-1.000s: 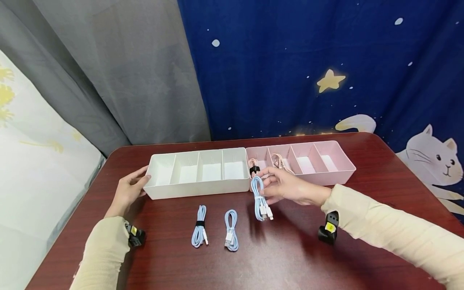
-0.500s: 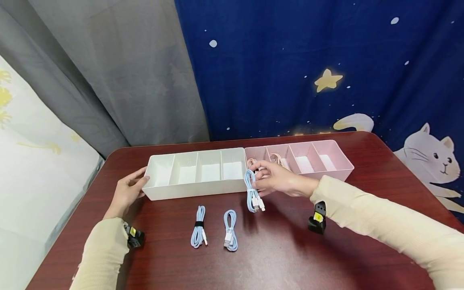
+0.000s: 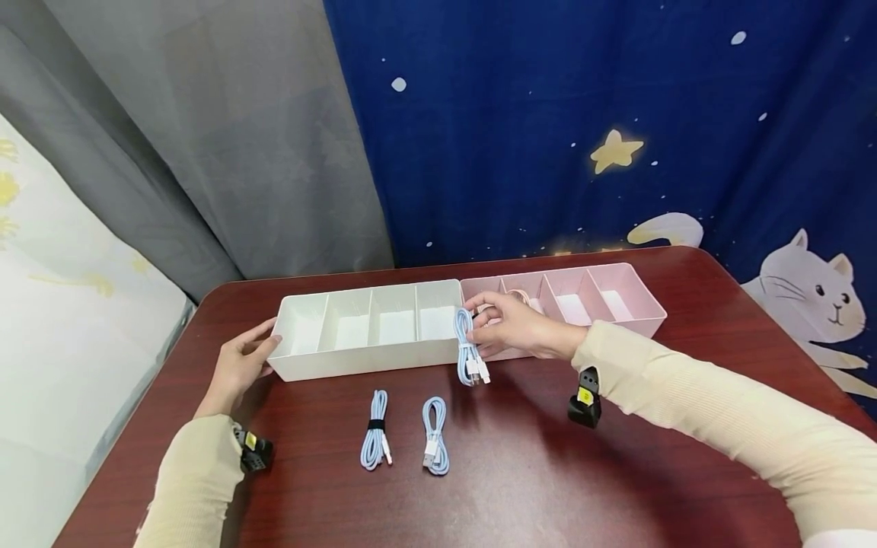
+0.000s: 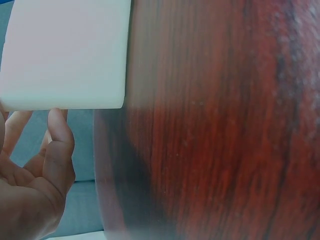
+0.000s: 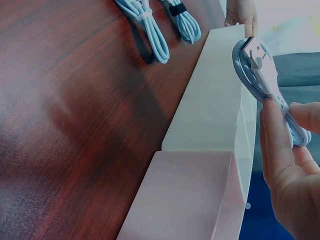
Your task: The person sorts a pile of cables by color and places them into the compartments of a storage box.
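Note:
My right hand [image 3: 503, 326] pinches a coiled light-blue charging cable [image 3: 465, 346] between thumb and fingers. White plugs hang at the coil's lower end, in front of where the two organizer boxes meet. In the right wrist view, thumb and fingertips press the held cable [image 5: 265, 75] from both sides. At the far left, my left hand [image 3: 240, 361] rests its thumb and fingertips against the end wall of the white divided box [image 3: 370, 359]. Two more light-blue coiled cables lie on the table: one with a black strap [image 3: 375, 432], the other cable [image 3: 435, 438] with a white tie.
A pink divided box [image 3: 640, 323] stands end to end with the white one. Pink cable [image 3: 519, 295] shows in it, partly hidden behind my right hand. The white box's compartments hold nothing visible. Curtains [image 3: 479, 152] hang behind the brown table [image 3: 534, 472].
My right hand has carried the cable leftward and slightly up, from before the pink box toward the white box's right end. My left hand stays at the white box's end.

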Demonstrator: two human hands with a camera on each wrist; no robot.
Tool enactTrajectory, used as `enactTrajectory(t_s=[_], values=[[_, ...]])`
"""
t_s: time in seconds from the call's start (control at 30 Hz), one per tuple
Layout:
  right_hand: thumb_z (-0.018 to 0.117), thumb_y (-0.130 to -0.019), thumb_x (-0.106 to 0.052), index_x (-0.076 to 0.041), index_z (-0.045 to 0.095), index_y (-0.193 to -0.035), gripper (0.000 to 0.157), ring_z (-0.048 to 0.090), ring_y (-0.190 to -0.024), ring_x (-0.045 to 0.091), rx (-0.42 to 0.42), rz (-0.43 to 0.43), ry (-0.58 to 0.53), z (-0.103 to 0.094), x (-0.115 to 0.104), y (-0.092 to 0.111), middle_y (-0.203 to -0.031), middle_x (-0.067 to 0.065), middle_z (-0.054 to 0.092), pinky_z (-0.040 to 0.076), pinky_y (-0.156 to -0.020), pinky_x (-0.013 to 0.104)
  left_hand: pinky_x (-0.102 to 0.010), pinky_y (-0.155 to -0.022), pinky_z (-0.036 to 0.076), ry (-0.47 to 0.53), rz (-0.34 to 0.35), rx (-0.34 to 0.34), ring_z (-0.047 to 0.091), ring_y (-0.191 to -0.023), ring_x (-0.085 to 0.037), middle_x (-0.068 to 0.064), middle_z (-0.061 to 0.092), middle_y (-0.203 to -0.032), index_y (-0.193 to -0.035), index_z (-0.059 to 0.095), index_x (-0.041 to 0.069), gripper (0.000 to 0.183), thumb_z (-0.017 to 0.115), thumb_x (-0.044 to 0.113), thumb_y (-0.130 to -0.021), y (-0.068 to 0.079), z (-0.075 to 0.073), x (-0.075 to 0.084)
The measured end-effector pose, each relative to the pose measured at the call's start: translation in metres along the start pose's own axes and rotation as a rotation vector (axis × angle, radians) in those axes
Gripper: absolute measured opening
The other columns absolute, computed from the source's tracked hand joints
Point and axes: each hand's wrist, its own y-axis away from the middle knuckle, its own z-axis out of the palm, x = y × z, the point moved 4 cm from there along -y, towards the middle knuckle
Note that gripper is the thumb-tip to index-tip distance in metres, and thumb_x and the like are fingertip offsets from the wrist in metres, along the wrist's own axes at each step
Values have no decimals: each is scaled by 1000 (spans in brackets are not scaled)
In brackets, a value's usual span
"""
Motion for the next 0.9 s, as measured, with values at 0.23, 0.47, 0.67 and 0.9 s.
enactTrajectory(t_s=[0.23,0.47,0.67,0.9], values=[[56,-78,11,8,40,-118,43,58,-65,18,7,-3,34,-1,-3,-4,-82,13,53,51,-66,41,-20,-62,49,3,0,0,53,-74,-4,-24,46,-120,-137,36,13,56,48,39,-89,0,0,0],[56,-78,11,7,43,-117,41,56,-68,16,8,-8,91,-2,-8,-12,-82,12,53,51,-65,40,-20,-62,48,9,6,0,52,-74,-2,-24,46,-119,-137,36,13,55,48,38,-90,1,0,1],[55,-79,11,6,40,-118,42,55,-67,16,-1,0,107,-2,-12,-17,-83,12,51,51,-65,41,-20,-61,49,11,11,0,52,-73,-2,-23,46,-119,-136,36,12,55,48,38,-90,1,0,0],[57,-80,9,5,41,-118,42,55,-69,17,2,15,164,-4,-15,-25,-84,14,52,51,-65,40,-20,-61,49,13,24,6,52,-72,-1,-23,47,-116,-136,37,11,54,48,37,-90,0,0,-1]])
